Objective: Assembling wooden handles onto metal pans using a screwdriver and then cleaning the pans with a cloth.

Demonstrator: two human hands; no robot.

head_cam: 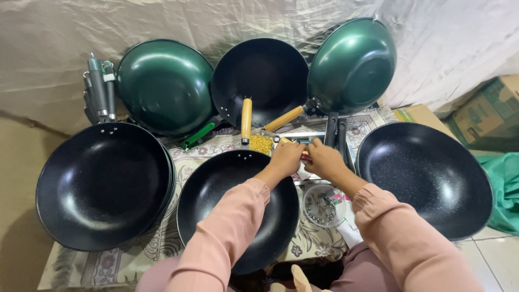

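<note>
My left hand [286, 158] and my right hand [323, 159] meet just past the far rim of a black wok [216, 189] in front of me. Both close around a small wooden-coloured piece [283, 141], partly hidden by my fingers. That wok carries a wooden handle [246, 119] pointing away from me. A clear bag of small yellow pieces [261, 144] lies beside my left hand. Below my right hand sits a round clear tub of metal fasteners [323, 205].
A stack of black woks [102, 184] lies at left, another black wok [427, 176] at right. Two green woks [165, 86] [352, 65] and a black one [260, 75] lean on the cloth-covered wall. Grey handles [98, 89] stand far left; cardboard boxes [486, 111] sit at right.
</note>
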